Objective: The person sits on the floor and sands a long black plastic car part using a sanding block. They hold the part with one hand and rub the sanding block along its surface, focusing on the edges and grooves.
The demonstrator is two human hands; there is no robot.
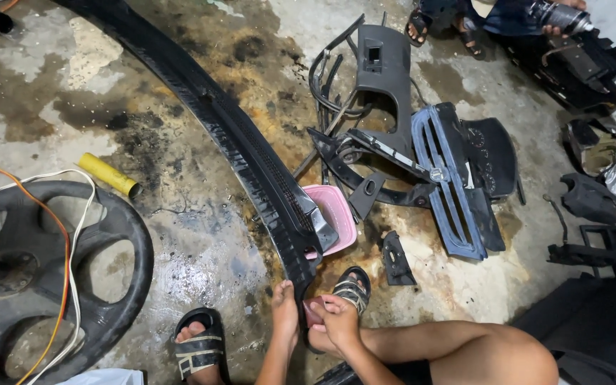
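Note:
A long black plastic car trim panel [237,135] runs diagonally from the top left down to my hands, resting across a pink plastic stool [336,214]. My left hand [284,308] grips the panel's near end from the left side. Against the same end, my right hand [336,319] presses a small reddish pad, probably sandpaper [314,312]. Both my feet in black striped sandals [199,347] rest on the wet, stained concrete floor either side of the panel's end.
A black steering wheel [119,285] with orange and white wires lies at left, a yellow tube [108,174] beside it. Black car trim parts and a grille [450,185] are piled at centre right. Another person's sandalled feet [422,25] are at top.

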